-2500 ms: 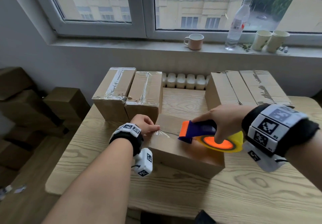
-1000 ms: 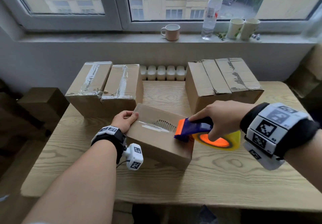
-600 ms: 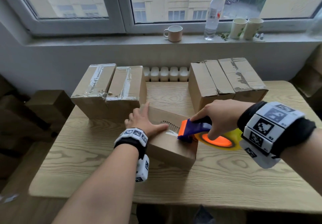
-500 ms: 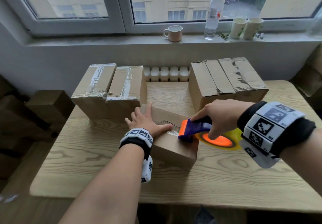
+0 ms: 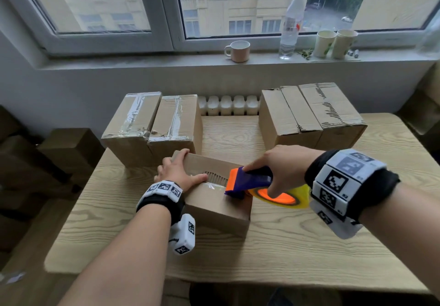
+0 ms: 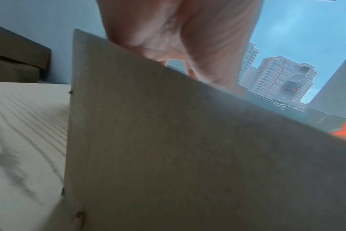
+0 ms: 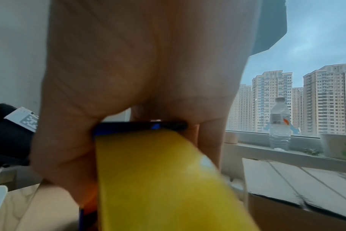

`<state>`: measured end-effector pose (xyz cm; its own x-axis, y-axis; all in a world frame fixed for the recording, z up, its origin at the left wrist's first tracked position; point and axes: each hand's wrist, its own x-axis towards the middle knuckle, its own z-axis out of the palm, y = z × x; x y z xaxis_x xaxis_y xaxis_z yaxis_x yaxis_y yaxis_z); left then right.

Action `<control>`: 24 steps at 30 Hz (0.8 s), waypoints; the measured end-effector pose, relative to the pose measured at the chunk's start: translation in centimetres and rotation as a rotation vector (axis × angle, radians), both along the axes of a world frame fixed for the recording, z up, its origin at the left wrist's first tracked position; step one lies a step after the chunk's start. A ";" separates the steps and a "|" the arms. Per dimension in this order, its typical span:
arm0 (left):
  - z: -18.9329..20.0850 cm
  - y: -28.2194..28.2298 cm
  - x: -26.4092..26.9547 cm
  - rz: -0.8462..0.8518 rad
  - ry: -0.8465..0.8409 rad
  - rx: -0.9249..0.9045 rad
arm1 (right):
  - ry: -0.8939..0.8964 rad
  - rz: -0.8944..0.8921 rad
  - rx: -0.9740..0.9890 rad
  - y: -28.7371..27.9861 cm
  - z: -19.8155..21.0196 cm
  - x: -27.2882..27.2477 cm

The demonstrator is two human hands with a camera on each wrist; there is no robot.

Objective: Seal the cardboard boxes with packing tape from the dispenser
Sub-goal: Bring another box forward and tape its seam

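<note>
Right hand [image 5: 283, 167]: curled round the purple handle of the tape dispenser [image 5: 259, 184], forefinger laid along its top; the orange blade end sits on the box top.
Left hand [image 5: 177, 174]: flat, fingers straight, pressing down on the box in hand [image 5: 219, 208] at its left end, thumb toward the tape.
Box in hand: front middle of the wooden table [image 5: 285, 253], set askew; a clear strip of tape [image 5: 212, 188] lies between thumb and blade.
Sealed boxes [image 5: 152, 120]: back left, taped.
Unsealed boxes [image 5: 309, 113]: back right, no tape visible.
Handling: the box looks light and likely to slide, so the flat palm is the sensible hold; cardboard flaps give under pressure. Tape is thin, sticky, prone to wrinkle; steer it by the dispenser handle only.
</note>
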<state>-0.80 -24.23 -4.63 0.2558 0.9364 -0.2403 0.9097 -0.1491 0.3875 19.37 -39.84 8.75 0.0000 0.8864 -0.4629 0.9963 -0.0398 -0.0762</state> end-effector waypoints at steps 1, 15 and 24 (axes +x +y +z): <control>0.0 0.2 -0.8 0.022 -0.005 0.000 | 0.002 0.014 0.008 0.4 -0.1 -0.5; -0.9 -1.9 1.6 -0.409 0.183 0.084 | -0.045 0.067 -0.017 3.1 -0.1 -2.1; -1.6 -1.5 1.3 -0.413 0.130 0.083 | -0.009 0.048 -0.039 2.7 -0.2 -1.1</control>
<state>0.46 -25.69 -6.25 0.5854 0.7793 -0.2236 0.8076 -0.5365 0.2447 18.32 -37.12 8.54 -0.0376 0.8667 -0.4975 0.9978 0.0051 -0.0666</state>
